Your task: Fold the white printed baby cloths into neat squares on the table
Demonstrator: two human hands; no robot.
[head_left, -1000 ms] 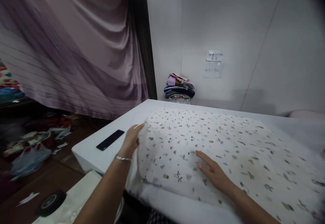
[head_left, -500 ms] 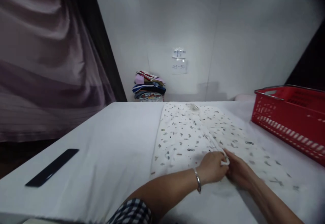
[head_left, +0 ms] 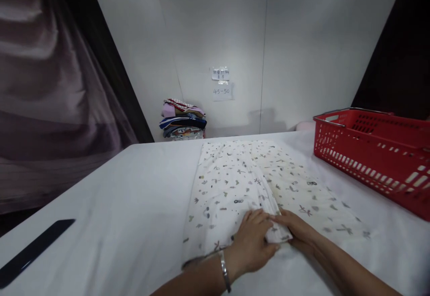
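1. The left hand (head_left: 253,242) lies palm down on the near end of the printed cloth, fingers close together and stretched forward, thumb standing apart; a shiny, silvery bracelet (head_left: 224,270) rings the wrist.
2. The right hand (head_left: 297,226) reaches in from the other side, touching the left fingertips, its fingers over the folded edge; the thumb is hidden, so whether it pinches the fabric I cannot tell.
3. The printed cloth (head_left: 228,184), thin, soft and white, lies on the table in front of the person, stretching away lengthwise. One part is folded over as a long, faintly creased strip; the lower layer spreads out to the right, looking slightly creamier. Small grey, green and brown motifs dot both.
4. A flat, glossy black slab (head_left: 35,250), phone-like, rests near the left edge.
5. The table (head_left: 134,193) has a smooth white covering with faint ripples.
6. A red plastic basket (head_left: 366,157), slotted and perforated, stands right of the cloth, with a thin metal handle.
7. A mauve curtain (head_left: 40,90) hangs in sheeny folds on the left.
8. Beyond the table's far edge rises a stack of folded textiles (head_left: 184,120), striped, plain and patterned.
9. Two paper notes (head_left: 222,92) hang on the pale, smooth wall (head_left: 295,49), the lower reading "45-50".
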